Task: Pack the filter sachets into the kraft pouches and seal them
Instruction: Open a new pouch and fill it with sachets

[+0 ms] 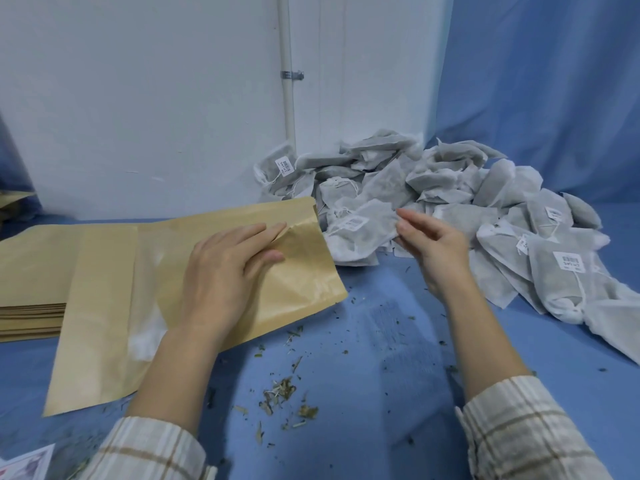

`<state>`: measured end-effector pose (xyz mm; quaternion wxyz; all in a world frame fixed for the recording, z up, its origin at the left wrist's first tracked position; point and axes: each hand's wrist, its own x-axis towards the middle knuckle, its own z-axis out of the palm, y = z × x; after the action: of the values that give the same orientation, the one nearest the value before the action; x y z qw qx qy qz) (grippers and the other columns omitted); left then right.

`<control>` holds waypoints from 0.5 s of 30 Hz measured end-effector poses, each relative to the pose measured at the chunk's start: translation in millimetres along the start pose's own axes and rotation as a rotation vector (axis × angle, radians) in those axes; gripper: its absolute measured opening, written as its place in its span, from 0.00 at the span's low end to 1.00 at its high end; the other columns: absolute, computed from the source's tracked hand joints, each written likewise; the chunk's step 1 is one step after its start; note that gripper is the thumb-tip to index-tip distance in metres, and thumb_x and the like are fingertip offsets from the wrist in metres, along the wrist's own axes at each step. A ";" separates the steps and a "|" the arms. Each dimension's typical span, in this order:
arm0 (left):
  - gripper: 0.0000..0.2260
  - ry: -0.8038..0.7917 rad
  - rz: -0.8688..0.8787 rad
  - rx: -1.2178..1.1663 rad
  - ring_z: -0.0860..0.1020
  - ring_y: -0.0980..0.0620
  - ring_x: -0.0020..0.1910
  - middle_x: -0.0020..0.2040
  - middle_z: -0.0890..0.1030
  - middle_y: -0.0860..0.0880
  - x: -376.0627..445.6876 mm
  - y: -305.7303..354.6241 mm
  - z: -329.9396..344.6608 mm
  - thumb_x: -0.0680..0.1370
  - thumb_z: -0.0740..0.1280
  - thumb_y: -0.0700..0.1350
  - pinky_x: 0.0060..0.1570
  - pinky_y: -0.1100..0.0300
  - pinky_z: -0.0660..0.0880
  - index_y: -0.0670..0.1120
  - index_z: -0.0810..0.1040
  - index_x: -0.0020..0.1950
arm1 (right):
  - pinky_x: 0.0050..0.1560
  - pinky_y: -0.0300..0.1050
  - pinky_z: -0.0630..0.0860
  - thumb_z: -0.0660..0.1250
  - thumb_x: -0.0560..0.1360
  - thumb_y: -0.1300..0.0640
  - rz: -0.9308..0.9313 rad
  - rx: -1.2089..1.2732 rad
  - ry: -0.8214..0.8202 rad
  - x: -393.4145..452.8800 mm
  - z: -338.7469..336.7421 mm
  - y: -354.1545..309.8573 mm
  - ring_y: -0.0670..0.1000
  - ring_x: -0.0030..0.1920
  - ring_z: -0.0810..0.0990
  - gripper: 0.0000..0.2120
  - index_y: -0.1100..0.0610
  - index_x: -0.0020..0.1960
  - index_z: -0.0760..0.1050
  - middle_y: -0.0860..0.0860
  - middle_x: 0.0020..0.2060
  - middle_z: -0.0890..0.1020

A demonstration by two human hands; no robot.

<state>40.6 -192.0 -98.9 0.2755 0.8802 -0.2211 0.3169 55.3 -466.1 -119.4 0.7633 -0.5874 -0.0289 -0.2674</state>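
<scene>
left hand (221, 271) pinching kraft pouch (294, 271), right hand (429, 244) open

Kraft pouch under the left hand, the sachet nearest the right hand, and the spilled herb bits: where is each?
kraft pouch (304, 282): head view, bare lower right corner.
filter sachet (363, 237): head view, its middle.
herb bits (282, 393): head view, densest clump.

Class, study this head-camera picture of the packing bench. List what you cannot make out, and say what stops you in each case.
- Labels on the sachets: print too small.
- Inside of the kraft pouch: the left hand and the pouch's own paper cover it.
- Stack of pouches: count unclear, cut by the left edge.
- Right hand: its grip on the sachet is hidden behind the fingers.
- Printed card: cut by the bottom corner.
</scene>
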 end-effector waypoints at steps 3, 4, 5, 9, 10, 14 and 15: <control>0.17 0.002 0.028 -0.067 0.78 0.48 0.55 0.58 0.81 0.55 1.5 7.3 1.0 0.74 0.64 0.53 0.55 0.51 0.71 0.54 0.79 0.62 | 0.41 0.34 0.78 0.69 0.70 0.70 0.047 -0.058 -0.211 -12.2 35.6 3.7 0.44 0.40 0.83 0.10 0.55 0.44 0.81 0.47 0.38 0.85; 0.17 -0.003 0.052 -0.081 0.78 0.49 0.54 0.57 0.81 0.56 1.6 10.2 1.7 0.74 0.63 0.54 0.54 0.51 0.71 0.54 0.79 0.61 | 0.40 0.34 0.77 0.70 0.69 0.70 0.048 -0.145 -0.301 -16.8 47.8 4.5 0.43 0.38 0.82 0.11 0.54 0.42 0.81 0.47 0.37 0.84; 0.16 -0.009 0.086 -0.084 0.79 0.49 0.53 0.56 0.82 0.56 1.2 12.5 2.8 0.75 0.64 0.53 0.53 0.51 0.72 0.53 0.80 0.60 | 0.37 0.34 0.76 0.70 0.70 0.70 0.046 -0.260 -0.391 -20.8 58.5 5.0 0.41 0.36 0.81 0.13 0.51 0.40 0.81 0.45 0.35 0.83; 0.13 -0.003 0.156 -0.052 0.82 0.48 0.49 0.52 0.84 0.54 -2.1 11.8 7.5 0.74 0.69 0.45 0.48 0.53 0.74 0.51 0.82 0.58 | 0.32 0.31 0.73 0.66 0.73 0.69 0.116 -0.511 -0.675 -26.3 74.4 1.7 0.34 0.31 0.78 0.18 0.46 0.36 0.79 0.38 0.29 0.81; 0.13 0.008 0.144 -0.056 0.82 0.48 0.49 0.52 0.84 0.54 -2.1 10.2 7.2 0.74 0.70 0.45 0.48 0.52 0.74 0.51 0.82 0.58 | 0.34 0.32 0.75 0.65 0.74 0.68 0.156 -0.421 -0.662 -25.5 72.7 0.4 0.36 0.34 0.79 0.16 0.48 0.40 0.80 0.39 0.31 0.82; 0.14 0.065 0.116 -0.052 0.81 0.47 0.50 0.53 0.83 0.54 -0.2 7.6 1.9 0.75 0.67 0.47 0.49 0.51 0.73 0.51 0.81 0.60 | 0.48 0.42 0.77 0.63 0.77 0.59 0.120 -0.446 -0.044 -14.6 53.0 15.9 0.48 0.44 0.80 0.10 0.55 0.56 0.79 0.47 0.39 0.82; 0.14 0.072 0.099 -0.061 0.80 0.47 0.50 0.53 0.83 0.55 0.3 7.7 0.2 0.75 0.65 0.49 0.50 0.51 0.73 0.51 0.80 0.61 | 0.53 0.44 0.74 0.62 0.77 0.56 0.081 -0.696 0.060 -11.2 46.0 24.9 0.51 0.50 0.78 0.11 0.52 0.58 0.77 0.49 0.45 0.80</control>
<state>36.6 -198.0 -96.2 0.2940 0.8474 -0.2638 0.3548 69.2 -415.8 -131.1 0.5277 -0.8051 0.1099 -0.2478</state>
